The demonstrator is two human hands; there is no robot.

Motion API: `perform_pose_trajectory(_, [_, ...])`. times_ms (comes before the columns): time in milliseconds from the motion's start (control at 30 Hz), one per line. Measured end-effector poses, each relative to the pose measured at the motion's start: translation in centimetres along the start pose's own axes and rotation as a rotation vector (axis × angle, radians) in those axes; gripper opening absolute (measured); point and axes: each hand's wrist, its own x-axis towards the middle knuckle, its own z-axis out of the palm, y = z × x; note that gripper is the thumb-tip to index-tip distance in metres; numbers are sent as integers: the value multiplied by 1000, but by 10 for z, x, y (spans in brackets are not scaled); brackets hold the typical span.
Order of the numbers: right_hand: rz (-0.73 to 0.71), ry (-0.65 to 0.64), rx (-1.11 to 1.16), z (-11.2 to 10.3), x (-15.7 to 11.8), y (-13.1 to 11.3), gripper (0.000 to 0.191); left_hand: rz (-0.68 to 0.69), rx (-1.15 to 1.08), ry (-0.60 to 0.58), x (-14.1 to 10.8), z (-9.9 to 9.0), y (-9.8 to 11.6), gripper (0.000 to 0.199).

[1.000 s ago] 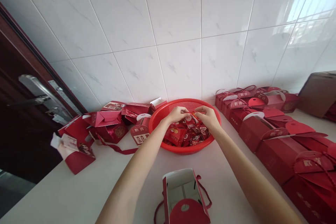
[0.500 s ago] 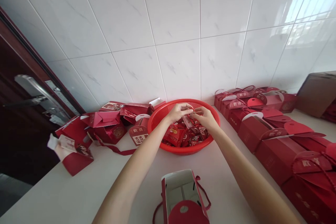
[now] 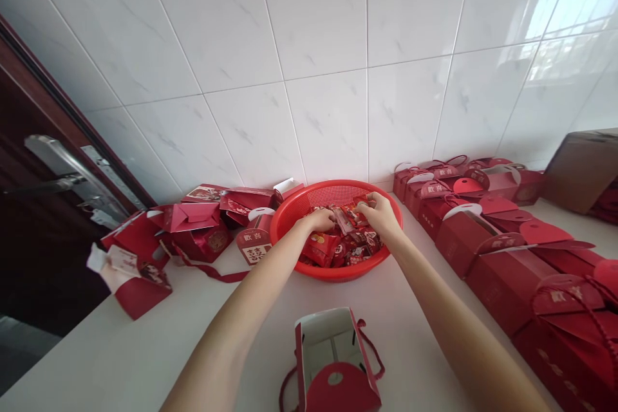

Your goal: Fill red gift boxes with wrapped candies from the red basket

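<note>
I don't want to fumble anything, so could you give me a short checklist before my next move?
1. Front box open: ok, its inside shows.
2. Cords off the opening: ok, they lie at the box's sides.
3. Packets in the basket: ok, many show.
4. Left hand gripping a packet: cannot tell, its fingertips are hidden.
5. Right hand gripping a packet: cannot tell, though red wrapping shows by its fingers.
6. Both hands out of the basket: not ok, both reach in.
</note>
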Motion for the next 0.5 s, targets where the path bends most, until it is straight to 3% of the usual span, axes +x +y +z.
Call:
perform_pose_trajectory(100, [-15, -5, 10, 0, 1, 2, 17, 1, 17, -23, 2, 1, 0, 14])
perform_pose_trajectory(300, [-27, -13, 8, 0, 3, 5, 17, 84, -70, -6, -1, 4, 4, 44])
perform_pose_trajectory(500, [-84, 3, -41, 0, 1, 2, 17, 185, -157, 10, -4, 6, 9, 36])
